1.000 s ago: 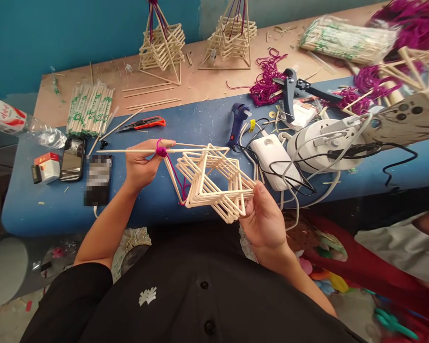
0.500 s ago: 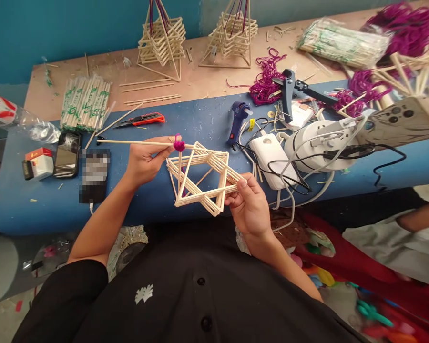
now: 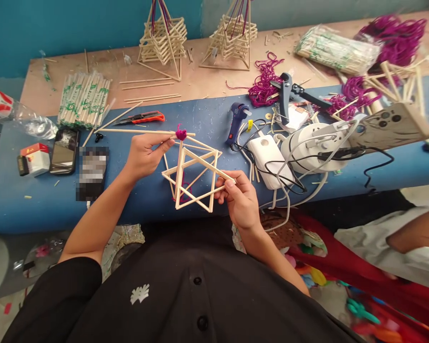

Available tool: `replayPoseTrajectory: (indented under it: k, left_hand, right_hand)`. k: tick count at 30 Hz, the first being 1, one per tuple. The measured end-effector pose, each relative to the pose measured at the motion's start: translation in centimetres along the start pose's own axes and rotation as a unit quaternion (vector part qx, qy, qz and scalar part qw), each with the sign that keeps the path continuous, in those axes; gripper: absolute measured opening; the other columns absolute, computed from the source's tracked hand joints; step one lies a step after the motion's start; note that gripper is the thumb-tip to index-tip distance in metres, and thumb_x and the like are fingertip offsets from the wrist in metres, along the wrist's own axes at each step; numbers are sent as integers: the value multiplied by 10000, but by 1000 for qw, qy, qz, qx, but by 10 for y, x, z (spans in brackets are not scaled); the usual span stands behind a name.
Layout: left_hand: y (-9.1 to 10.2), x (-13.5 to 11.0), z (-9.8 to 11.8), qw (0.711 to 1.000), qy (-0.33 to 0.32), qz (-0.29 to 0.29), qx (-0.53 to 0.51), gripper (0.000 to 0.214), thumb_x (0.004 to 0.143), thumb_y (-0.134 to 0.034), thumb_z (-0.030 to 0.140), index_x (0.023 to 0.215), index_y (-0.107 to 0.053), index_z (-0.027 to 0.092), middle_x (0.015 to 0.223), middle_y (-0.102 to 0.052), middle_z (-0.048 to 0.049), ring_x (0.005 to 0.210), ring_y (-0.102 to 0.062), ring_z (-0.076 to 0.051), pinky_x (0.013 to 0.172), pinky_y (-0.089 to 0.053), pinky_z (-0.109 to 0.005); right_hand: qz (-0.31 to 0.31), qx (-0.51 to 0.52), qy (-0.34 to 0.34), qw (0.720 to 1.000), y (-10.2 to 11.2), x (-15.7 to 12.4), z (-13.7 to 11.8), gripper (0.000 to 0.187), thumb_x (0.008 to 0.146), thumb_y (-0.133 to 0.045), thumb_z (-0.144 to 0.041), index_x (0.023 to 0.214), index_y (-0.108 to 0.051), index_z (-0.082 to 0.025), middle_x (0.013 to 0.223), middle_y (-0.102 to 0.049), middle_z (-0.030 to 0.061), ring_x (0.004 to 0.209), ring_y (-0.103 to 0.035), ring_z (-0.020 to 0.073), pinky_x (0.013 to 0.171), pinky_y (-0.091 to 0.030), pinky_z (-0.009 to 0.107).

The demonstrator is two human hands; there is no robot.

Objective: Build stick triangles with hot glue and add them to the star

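A frame of stacked wooden-stick triangles (image 3: 195,178) hangs between my hands above the front of the blue table (image 3: 200,119). My left hand (image 3: 143,155) is closed, pinching a long thin stick (image 3: 132,131) just left of a magenta yarn knot (image 3: 180,134) that ties the frame's top. Fingers of my right hand (image 3: 238,197) are shut on the frame's right corner. A strand of magenta yarn runs down inside the frame.
Two phones (image 3: 62,153), a small red-and-white box (image 3: 35,157), a red utility knife (image 3: 143,118), a blue glue gun (image 3: 238,116), white chargers with cables (image 3: 300,152), chopstick packs (image 3: 84,100), yarn (image 3: 264,83) and two finished stick towers (image 3: 164,40) crowd the table. Another person's arm (image 3: 414,236) is at right.
The stick frame has turned from lying slanted to facing me more upright. Both hands shifted slightly up, and the knot rose with the long stick.
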State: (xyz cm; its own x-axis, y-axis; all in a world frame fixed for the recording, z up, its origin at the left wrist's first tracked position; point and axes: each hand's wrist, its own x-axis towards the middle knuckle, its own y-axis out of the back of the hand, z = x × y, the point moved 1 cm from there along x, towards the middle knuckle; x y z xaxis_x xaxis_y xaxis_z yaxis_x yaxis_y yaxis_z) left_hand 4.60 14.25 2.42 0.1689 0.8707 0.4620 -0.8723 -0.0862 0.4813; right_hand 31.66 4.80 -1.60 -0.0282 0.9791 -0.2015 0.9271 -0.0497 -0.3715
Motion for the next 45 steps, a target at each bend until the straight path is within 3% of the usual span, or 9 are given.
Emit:
replayPoseTrajectory:
  k: [9,13,17,22,26,30,35,39,45]
  left_hand:
    - [-3,-1,11,999,-18,26,15,295,1061,-711,496,1053,-899,269,1111,-880,-36,1059,-842,-235,998,-645,-311]
    - [-4,-4,10,999,-20,38,31,315,1061,-707,520,1080,-894,267,1134,-878,-37,1069,-845,-235,995,-652,-323]
    - [-6,-4,7,999,-33,34,28,298,1062,-713,513,1070,-892,275,1089,-882,-33,1007,-844,-216,923,-646,-305]
    - [-8,-4,5,998,-47,26,36,246,1056,-728,455,1076,-895,276,1049,-881,-35,944,-832,-202,868,-627,-298]
    - [-9,-5,3,997,-51,36,36,228,1053,-736,446,1076,-893,281,1049,-881,-33,955,-833,-207,884,-631,-308]
    - [-10,-4,2,997,-60,28,36,219,1068,-724,430,1081,-883,280,1050,-880,-33,949,-832,-196,868,-635,-309]
    - [-11,-2,6,997,-64,26,43,227,1059,-733,438,1050,-880,265,1023,-878,-36,925,-828,-196,856,-638,-311]
    - [-12,-2,9,997,-73,23,34,200,1060,-726,383,1052,-874,248,1056,-880,-41,958,-832,-194,882,-637,-301]
    - [-7,-4,7,1000,-20,-15,3,272,1035,-685,425,1128,-878,258,1172,-870,-64,1095,-822,-255,1006,-642,-390]
  right_hand:
    - [-18,-30,33,999,6,5,-1,388,874,-832,-545,1090,-776,-228,789,-660,-24,538,-539,71,441,-353,203]
    - [-26,-52,70,996,13,7,1,367,882,-826,-526,1122,-816,-249,731,-607,-35,542,-462,73,474,-341,223]
    - [-12,-66,123,990,17,7,2,368,850,-856,-529,1122,-833,-283,805,-648,-9,689,-551,119,610,-460,261]
    - [-18,-72,143,987,11,6,0,369,886,-811,-570,1128,-826,-292,973,-725,34,918,-720,224,883,-608,403]
    - [-44,-111,164,979,10,9,-2,346,956,-727,-545,1168,-796,-282,1002,-719,44,878,-727,223,793,-614,392]
    - [-76,-130,211,966,11,15,-12,378,926,-728,-571,1134,-801,-263,921,-661,36,775,-654,193,677,-535,347]
    - [-152,-145,262,942,8,25,-28,333,899,-770,-520,1113,-819,-270,882,-675,26,738,-598,169,695,-489,337]
    - [-198,-157,286,924,5,32,-34,358,881,-786,-541,1097,-812,-256,810,-665,14,640,-529,157,604,-433,319]
    - [-218,-188,327,900,-2,34,-43,288,913,-746,-465,1110,-785,-259,845,-679,25,680,-540,161,610,-428,327]
